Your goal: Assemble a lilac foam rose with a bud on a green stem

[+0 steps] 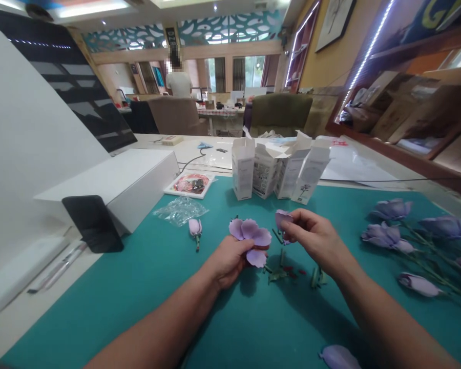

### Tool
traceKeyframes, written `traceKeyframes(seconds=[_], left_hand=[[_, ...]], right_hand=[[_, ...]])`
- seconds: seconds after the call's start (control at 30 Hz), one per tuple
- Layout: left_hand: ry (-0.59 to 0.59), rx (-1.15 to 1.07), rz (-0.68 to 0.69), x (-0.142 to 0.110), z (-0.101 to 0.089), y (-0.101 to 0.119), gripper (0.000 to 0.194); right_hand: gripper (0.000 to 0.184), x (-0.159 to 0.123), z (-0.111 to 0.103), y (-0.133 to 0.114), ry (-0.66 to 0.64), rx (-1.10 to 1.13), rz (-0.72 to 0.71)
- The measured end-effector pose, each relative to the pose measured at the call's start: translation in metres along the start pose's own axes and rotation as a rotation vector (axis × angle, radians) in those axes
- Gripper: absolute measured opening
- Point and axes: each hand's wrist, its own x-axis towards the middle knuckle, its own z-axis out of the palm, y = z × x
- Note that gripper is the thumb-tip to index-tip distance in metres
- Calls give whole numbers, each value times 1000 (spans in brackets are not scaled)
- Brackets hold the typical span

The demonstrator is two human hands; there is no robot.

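Note:
My left hand (228, 261) is closed on a partly built purple flower (250, 234) with several flat petals, held just above the teal mat (138, 292). Close to its right, my right hand (315, 238) pinches a single purple petal piece (281, 219) between thumb and fingers. Small green and dark red pieces (288, 272) lie on the mat right under both hands. A small purple bud (195, 227) on a green stem lies to the left of my left hand.
Several finished purple flowers (392, 236) lie at the mat's right side. Open white cartons (276, 171) stand behind my hands. A clear plastic bag (180, 210), a white box (119, 184), a black phone (92, 224) and a loose petal (340, 357) are nearby. A person stands far back.

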Motion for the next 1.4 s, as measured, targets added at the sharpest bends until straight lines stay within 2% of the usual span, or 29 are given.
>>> traceKeyframes(seconds=[0.1, 0.2, 0.33, 0.53, 0.73, 0.93, 1.07, 1.17, 1.27, 1.4], left_hand=[[-4, 16, 13, -1, 1, 0, 19], [-14, 85, 20, -3, 1, 1, 19], [-55, 226, 80, -5, 0, 0, 20], [-65, 347, 137, -4, 2, -1, 18], [-80, 290, 134, -3, 0, 0, 10], [-217, 168, 22, -7, -8, 15, 22], [-270, 124, 14, -9, -10, 21, 25], [-256, 111, 16, -10, -9, 22, 30], [-250, 99, 32, -10, -8, 22, 36], [-257, 133, 81, -10, -8, 22, 43]], right_hand=[[30, -8, -1, 1, 35, -118, -77], [25, -10, -1, 2, -10, -296, -180], [25, -11, 6, -2, -117, -371, -137], [36, -16, 20, -5, -107, -445, -128], [37, -17, 21, -5, -157, -355, -84], [37, -12, 10, -2, -126, -260, -71], [34, -10, 3, -3, -106, -232, -83], [30, -9, -4, -7, -50, -210, -138], [23, -10, -12, -14, 66, -123, -161], [33, -18, -15, -29, 143, 11, -181]])
